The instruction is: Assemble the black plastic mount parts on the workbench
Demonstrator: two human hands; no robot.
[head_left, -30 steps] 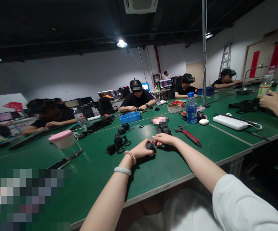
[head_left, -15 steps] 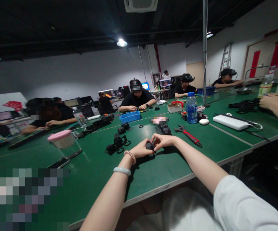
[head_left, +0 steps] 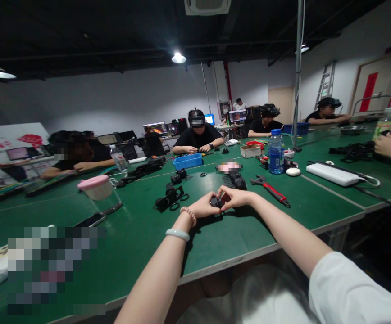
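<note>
A small black part (head_left: 216, 202), too small to identify, is held between both hands just above the green table (head_left: 141, 252). From the left, my left hand (head_left: 205, 205) grips it with bent fingers. My right hand (head_left: 233, 198) pinches it on the other side, thumb and fingers curled. Left of my hands lie black parts with a plate shape (head_left: 169, 198) and black rings (head_left: 175, 206). Behind my hands rests a black ribbed part (head_left: 236, 181). An adjustable wrench (head_left: 271, 191) with a red and black handle lies to the right.
A blue-tinted bottle (head_left: 276, 153), a white power strip (head_left: 332, 173) and a round white object (head_left: 293, 172) are on the right. At left stand a pink-lidded container (head_left: 96, 182) and a phone (head_left: 90, 220). A blue tray (head_left: 188, 161) sits farther back. Co-workers sit around the table.
The whole view has shifted slightly, so things appear farther right. Both hands keep hold of the black part, with little visible change in their grip.
</note>
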